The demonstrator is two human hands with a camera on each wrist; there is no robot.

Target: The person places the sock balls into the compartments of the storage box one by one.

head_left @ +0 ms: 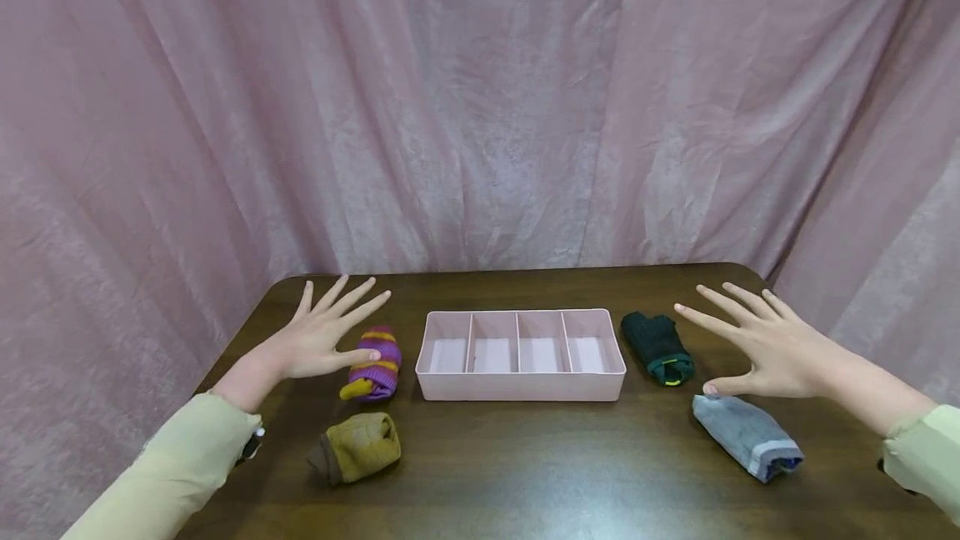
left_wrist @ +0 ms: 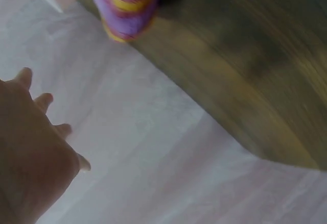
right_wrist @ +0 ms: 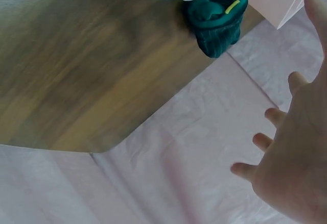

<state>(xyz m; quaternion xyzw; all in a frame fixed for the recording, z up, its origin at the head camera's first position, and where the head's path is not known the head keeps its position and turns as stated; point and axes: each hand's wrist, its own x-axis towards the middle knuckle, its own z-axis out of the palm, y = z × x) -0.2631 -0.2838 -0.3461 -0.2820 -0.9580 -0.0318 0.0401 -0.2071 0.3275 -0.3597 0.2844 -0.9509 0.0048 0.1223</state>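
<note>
My left hand (head_left: 318,342) hovers with fingers spread, its thumb in front of a purple, yellow and pink striped rolled sock (head_left: 384,361). Nearer to me lies an olive-brown rolled sock (head_left: 365,447). On the other side my right hand (head_left: 776,348) is also spread in the air and holds nothing. Its thumb is just above a grey rolled sock (head_left: 746,432). Left of those fingers is a dark green rolled sock (head_left: 654,344). Between the hands stands a pale pink box (head_left: 521,387) with several compartments, none holding anything. Both wrist views show stretched fingers (left_wrist: 62,130).
All of it stands on a dark brown wooden table (head_left: 495,465) with rounded far corners. Pink curtains (head_left: 487,107) hang behind the table and along both sides.
</note>
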